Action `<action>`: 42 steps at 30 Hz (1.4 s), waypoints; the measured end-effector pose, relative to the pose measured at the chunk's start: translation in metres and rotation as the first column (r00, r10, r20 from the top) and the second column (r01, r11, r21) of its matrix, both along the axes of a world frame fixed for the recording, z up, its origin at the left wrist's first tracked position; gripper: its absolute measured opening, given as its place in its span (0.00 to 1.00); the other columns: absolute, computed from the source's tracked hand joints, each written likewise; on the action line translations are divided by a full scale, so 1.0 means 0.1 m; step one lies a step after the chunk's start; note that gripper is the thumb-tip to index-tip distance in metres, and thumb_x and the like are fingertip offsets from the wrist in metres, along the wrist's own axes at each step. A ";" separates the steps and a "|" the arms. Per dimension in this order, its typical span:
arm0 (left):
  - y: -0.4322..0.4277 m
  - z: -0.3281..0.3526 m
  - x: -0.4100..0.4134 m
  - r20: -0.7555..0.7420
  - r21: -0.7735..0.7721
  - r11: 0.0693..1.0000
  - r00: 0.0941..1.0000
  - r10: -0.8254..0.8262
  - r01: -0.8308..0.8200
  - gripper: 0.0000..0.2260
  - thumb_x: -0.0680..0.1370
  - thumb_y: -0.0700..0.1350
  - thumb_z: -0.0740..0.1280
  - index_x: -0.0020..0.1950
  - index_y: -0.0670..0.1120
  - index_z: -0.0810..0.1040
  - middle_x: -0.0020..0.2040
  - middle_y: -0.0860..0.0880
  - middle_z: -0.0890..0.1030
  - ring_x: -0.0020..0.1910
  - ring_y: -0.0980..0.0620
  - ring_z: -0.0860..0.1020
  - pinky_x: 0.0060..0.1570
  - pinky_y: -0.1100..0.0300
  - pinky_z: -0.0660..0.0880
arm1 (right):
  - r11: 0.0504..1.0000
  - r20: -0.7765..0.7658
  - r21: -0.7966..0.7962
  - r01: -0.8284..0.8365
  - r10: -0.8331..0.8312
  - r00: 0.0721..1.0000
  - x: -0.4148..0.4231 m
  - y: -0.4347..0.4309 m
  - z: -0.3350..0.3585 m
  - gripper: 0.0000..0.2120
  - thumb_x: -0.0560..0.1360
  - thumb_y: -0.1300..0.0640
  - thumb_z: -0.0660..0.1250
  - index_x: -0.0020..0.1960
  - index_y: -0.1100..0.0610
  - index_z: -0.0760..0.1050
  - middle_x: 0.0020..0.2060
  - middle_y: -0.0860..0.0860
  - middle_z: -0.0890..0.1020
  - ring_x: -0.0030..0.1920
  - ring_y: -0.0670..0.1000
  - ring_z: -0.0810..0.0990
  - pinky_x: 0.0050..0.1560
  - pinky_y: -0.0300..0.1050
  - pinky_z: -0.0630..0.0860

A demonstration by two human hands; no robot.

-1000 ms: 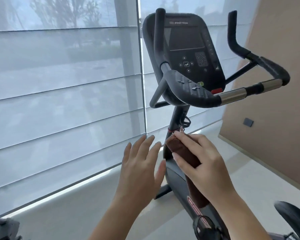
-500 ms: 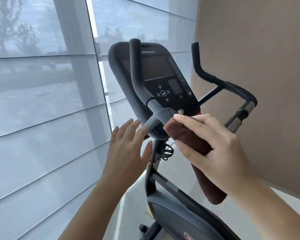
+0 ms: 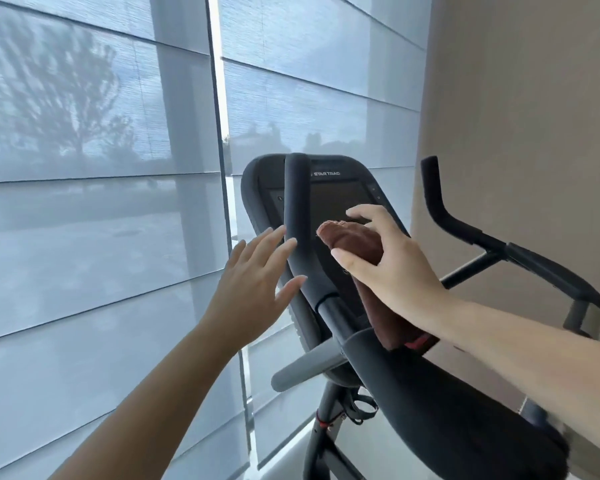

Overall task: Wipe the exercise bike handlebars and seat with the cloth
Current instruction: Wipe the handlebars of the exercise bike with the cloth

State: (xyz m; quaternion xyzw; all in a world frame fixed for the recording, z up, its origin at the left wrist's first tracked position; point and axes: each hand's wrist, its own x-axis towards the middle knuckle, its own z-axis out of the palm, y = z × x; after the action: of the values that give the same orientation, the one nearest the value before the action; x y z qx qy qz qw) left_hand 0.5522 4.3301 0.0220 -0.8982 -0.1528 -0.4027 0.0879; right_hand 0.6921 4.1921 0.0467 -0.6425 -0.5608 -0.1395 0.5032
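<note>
Right hand has the brown cloth bunched up between thumb and fingers, held right in front of the exercise bike's console, just at 3 o'clock of the upright left handlebar grip. Left hand is wide open, fingers spread, fingertips touching that grip from the 9 o'clock side. The other handlebar horn sticks up way over at 3 o'clock by the beige wall, and window blinds fill the 9 o'clock side.
</note>
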 end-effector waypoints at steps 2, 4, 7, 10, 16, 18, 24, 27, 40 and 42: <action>0.10 0.05 0.11 -0.023 0.007 1.000 1.000 0.003 -0.002 0.23 0.75 0.51 0.65 0.67 0.41 0.69 0.69 0.42 0.69 0.69 0.42 0.66 0.66 0.42 0.61 | 0.999 -0.033 0.040 -0.037 0.038 0.999 0.15 0.22 0.02 0.15 0.71 0.48 0.69 0.54 0.41 0.66 0.45 0.40 0.77 0.47 0.41 0.76 0.46 0.23 0.68; 0.19 0.10 0.19 -0.040 0.017 1.000 0.999 -0.006 0.007 0.25 0.75 0.52 0.64 0.68 0.41 0.68 0.70 0.43 0.67 0.70 0.43 0.64 0.66 0.42 0.59 | 0.992 -0.051 0.107 -0.064 0.070 0.996 0.28 0.45 0.08 0.13 0.72 0.49 0.68 0.53 0.43 0.67 0.48 0.45 0.78 0.49 0.44 0.77 0.49 0.31 0.72; 0.29 0.15 0.26 -0.073 0.045 0.999 0.997 -0.004 0.007 0.27 0.73 0.54 0.62 0.67 0.39 0.69 0.70 0.42 0.67 0.69 0.42 0.65 0.65 0.41 0.60 | 0.973 -0.055 0.214 -0.091 0.105 0.993 0.43 0.79 0.29 0.13 0.73 0.52 0.67 0.57 0.48 0.71 0.53 0.51 0.77 0.52 0.46 0.75 0.54 0.35 0.71; 0.37 0.14 0.25 -0.108 0.089 0.996 0.994 0.013 -0.003 0.29 0.71 0.55 0.62 0.66 0.38 0.69 0.70 0.43 0.66 0.67 0.42 0.67 0.63 0.41 0.60 | 0.957 -0.074 0.260 -0.126 0.150 0.986 0.48 1.03 0.50 0.14 0.74 0.54 0.67 0.59 0.52 0.73 0.54 0.53 0.77 0.52 0.45 0.74 0.51 0.25 0.67; 0.47 0.10 0.20 -0.148 0.141 0.990 0.989 -0.001 0.022 0.33 0.70 0.58 0.62 0.69 0.39 0.66 0.71 0.43 0.62 0.68 0.43 0.65 0.63 0.40 0.56 | 0.960 -0.046 0.121 -0.254 0.261 0.964 0.44 0.90 0.05 0.14 0.71 0.56 0.71 0.55 0.48 0.76 0.51 0.52 0.77 0.52 0.40 0.75 0.55 0.23 0.64; 0.47 0.10 0.22 -0.143 0.138 0.990 0.990 -0.013 0.033 0.33 0.69 0.57 0.64 0.68 0.38 0.67 0.70 0.42 0.64 0.67 0.42 0.66 0.63 0.39 0.57 | 0.940 -0.069 -0.026 -0.340 0.338 0.939 0.42 0.71 -0.17 0.15 0.69 0.55 0.72 0.51 0.39 0.76 0.51 0.48 0.77 0.52 0.37 0.75 0.56 0.24 0.65; 0.47 0.11 0.24 -0.127 0.165 0.986 0.992 0.003 0.018 0.34 0.67 0.57 0.68 0.66 0.37 0.69 0.69 0.39 0.67 0.65 0.39 0.69 0.60 0.35 0.62 | 0.959 -0.040 0.143 -0.244 0.252 0.967 0.50 0.78 0.07 0.16 0.69 0.55 0.73 0.56 0.48 0.78 0.51 0.50 0.78 0.52 0.37 0.75 0.57 0.25 0.65; 0.48 0.10 0.23 -0.132 0.112 0.993 0.991 -0.011 0.026 0.35 0.68 0.61 0.64 0.68 0.39 0.68 0.71 0.42 0.64 0.68 0.42 0.66 0.64 0.38 0.59 | 0.938 -0.090 0.302 -0.170 0.206 0.974 0.53 1.01 0.41 0.16 0.70 0.58 0.71 0.58 0.55 0.77 0.53 0.54 0.77 0.52 0.38 0.74 0.57 0.25 0.64; 0.58 0.00 0.31 0.198 -0.364 0.832 0.908 -0.370 0.418 0.38 0.63 0.48 0.75 0.70 0.47 0.64 0.72 0.54 0.63 0.70 0.59 0.62 0.67 0.58 0.63 | 0.952 -0.075 0.084 -0.295 0.301 0.951 0.52 0.74 0.21 0.15 0.69 0.55 0.73 0.54 0.45 0.79 0.51 0.49 0.81 0.52 0.40 0.77 0.55 0.27 0.68; 0.58 -0.05 0.31 0.254 -0.424 0.774 0.882 -0.396 0.470 0.38 0.63 0.48 0.75 0.70 0.50 0.63 0.71 0.55 0.64 0.70 0.58 0.62 0.67 0.54 0.65 | 0.953 -0.013 0.238 -0.189 0.198 0.980 0.45 0.95 0.48 0.16 0.70 0.59 0.72 0.57 0.52 0.78 0.52 0.53 0.79 0.54 0.42 0.75 0.57 0.26 0.65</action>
State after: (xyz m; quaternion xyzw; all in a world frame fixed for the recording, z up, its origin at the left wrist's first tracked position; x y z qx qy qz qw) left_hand 0.5831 4.3884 0.0168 -0.8697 -0.0413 -0.4286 -0.2413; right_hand 0.7369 4.2866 0.0944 -0.5228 -0.5912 -0.1430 0.5972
